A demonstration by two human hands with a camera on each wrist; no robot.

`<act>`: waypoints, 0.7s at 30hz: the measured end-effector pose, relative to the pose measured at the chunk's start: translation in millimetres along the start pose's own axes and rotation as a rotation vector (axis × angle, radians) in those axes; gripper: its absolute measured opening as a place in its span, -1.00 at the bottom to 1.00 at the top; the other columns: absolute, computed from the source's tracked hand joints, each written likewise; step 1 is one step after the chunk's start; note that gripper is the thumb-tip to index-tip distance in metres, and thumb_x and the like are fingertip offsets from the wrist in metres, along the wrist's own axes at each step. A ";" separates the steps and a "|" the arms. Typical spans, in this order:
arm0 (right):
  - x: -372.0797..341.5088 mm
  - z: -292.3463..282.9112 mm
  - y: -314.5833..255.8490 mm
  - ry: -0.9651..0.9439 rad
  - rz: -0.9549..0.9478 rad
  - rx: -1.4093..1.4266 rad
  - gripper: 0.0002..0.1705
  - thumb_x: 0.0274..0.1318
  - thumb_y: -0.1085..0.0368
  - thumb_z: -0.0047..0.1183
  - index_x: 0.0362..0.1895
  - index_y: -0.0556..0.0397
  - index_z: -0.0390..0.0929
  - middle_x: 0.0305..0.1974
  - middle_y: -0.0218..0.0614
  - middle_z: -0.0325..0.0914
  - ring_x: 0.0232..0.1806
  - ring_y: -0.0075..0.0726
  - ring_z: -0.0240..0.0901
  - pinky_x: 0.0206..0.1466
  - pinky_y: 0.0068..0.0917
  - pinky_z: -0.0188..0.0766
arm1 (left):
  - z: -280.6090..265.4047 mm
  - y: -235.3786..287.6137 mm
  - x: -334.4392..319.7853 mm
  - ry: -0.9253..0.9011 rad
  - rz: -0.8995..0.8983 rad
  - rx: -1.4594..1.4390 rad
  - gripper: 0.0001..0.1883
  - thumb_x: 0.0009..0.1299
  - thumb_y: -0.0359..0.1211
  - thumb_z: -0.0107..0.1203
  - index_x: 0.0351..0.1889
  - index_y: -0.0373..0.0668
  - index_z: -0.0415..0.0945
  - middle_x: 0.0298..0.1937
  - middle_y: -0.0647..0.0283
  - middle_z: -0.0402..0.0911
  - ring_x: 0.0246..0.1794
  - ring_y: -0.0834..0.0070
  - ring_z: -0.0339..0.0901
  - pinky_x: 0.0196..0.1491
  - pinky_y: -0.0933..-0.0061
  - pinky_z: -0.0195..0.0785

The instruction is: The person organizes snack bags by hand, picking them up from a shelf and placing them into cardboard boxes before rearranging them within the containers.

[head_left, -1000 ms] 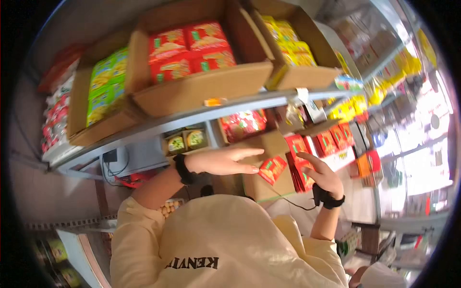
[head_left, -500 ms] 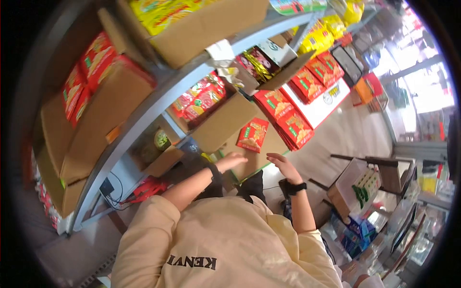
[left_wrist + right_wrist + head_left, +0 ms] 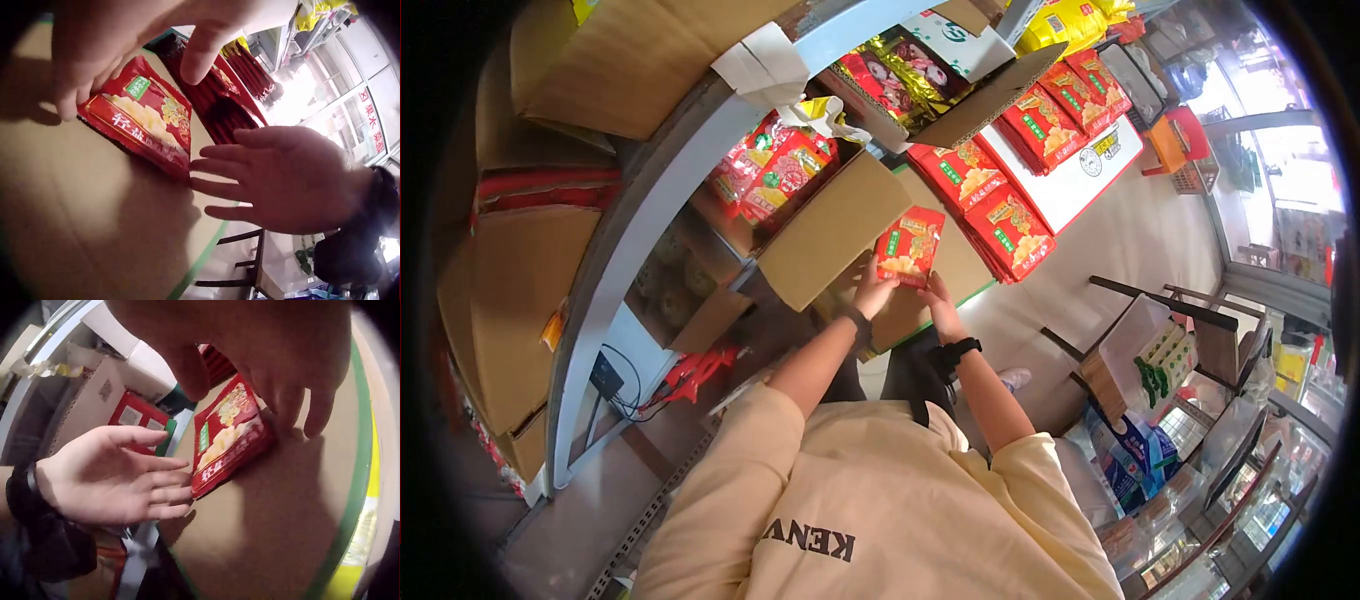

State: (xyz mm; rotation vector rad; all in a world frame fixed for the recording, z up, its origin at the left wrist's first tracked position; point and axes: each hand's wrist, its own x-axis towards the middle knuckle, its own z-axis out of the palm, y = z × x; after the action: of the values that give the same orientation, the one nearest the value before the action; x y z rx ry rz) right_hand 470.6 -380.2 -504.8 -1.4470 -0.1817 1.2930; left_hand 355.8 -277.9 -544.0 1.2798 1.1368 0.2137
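A red snack packet (image 3: 911,246) lies face up on a cardboard box top (image 3: 962,271) with green edging. My left hand (image 3: 874,289) is at its lower left, and in the right wrist view the straight fingers of that left hand (image 3: 119,478) reach its edge. At its lower right is my right hand (image 3: 943,312); the left wrist view shows this right hand (image 3: 281,178) palm visible, fingers extended, fingertips at or very near the packet (image 3: 144,115). Neither hand has its fingers curled round the packet; exact contact is hard to tell.
Stacked red packets (image 3: 1010,232) sit beyond the box, beside a white carton (image 3: 1090,170). A raised cardboard flap (image 3: 832,235) and a metal shelf edge (image 3: 635,235) stand left. A chair (image 3: 1210,345) and a plastic tub (image 3: 1135,340) are at right.
Both hands have come down and inward to either side of the single packet. The head view has turned and moved from the upper shelf's boxes towards the box top and stacked packets.
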 end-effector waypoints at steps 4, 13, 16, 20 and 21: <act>-26.7 0.9 -22.7 -0.020 0.214 -0.050 -0.48 0.09 0.44 -0.15 0.18 0.29 0.21 0.12 -0.17 0.35 0.14 -0.32 0.31 0.20 -0.46 0.21 | -17.9 -25.9 -13.5 -0.068 -0.164 -0.181 -0.54 0.27 -0.29 0.03 0.10 -0.29 0.29 -0.20 0.32 0.55 -0.12 0.55 0.47 -0.02 0.57 0.27; -89.2 -34.0 3.9 -0.059 0.242 -0.215 -0.60 0.12 0.18 0.02 0.02 0.05 0.41 -0.26 -0.45 0.50 -0.27 -0.55 0.40 -0.22 -0.56 0.32 | -47.5 7.3 -81.1 -0.430 -0.132 -0.083 -0.71 0.25 -0.38 0.05 -0.05 -0.18 0.49 -0.28 0.32 0.59 -0.35 0.60 0.50 -0.31 0.57 0.34; -112.7 -23.5 -31.9 -0.080 0.100 -0.102 -0.65 0.13 0.24 0.01 0.00 0.05 0.36 -0.21 -0.36 0.52 -0.22 -0.49 0.42 -0.14 -0.52 0.32 | -57.2 30.2 -98.6 -0.417 -0.007 -0.095 -0.49 0.24 -0.35 0.13 0.15 -0.23 0.30 -0.10 0.13 0.53 -0.17 0.48 0.51 -0.13 0.46 0.38; -135.4 0.7 -84.8 -0.170 -0.119 -0.125 -0.73 0.13 0.35 -0.02 -0.06 0.07 0.38 -0.21 -0.35 0.53 -0.19 -0.50 0.43 -0.10 -0.52 0.31 | -82.2 77.3 -130.8 -0.393 0.214 -0.115 -0.48 0.27 -0.35 0.13 0.17 -0.26 0.25 -0.12 0.13 0.54 -0.13 0.51 0.49 -0.07 0.47 0.34; -142.0 10.4 -99.7 -0.194 -0.166 -0.129 -0.75 0.12 0.40 -0.02 -0.07 0.08 0.39 -0.20 -0.39 0.53 -0.17 -0.53 0.41 -0.09 -0.54 0.30 | -91.9 104.1 -149.0 -0.385 0.281 -0.116 -0.50 0.28 -0.38 0.12 0.17 -0.26 0.25 -0.13 0.16 0.54 -0.13 0.52 0.49 -0.08 0.47 0.35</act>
State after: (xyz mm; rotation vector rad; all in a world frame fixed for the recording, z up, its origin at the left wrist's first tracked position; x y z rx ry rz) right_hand 460.0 -439.2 -341.6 -1.3810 -0.5121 1.3025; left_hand 260.4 -285.3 -364.2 1.3062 0.6077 0.2254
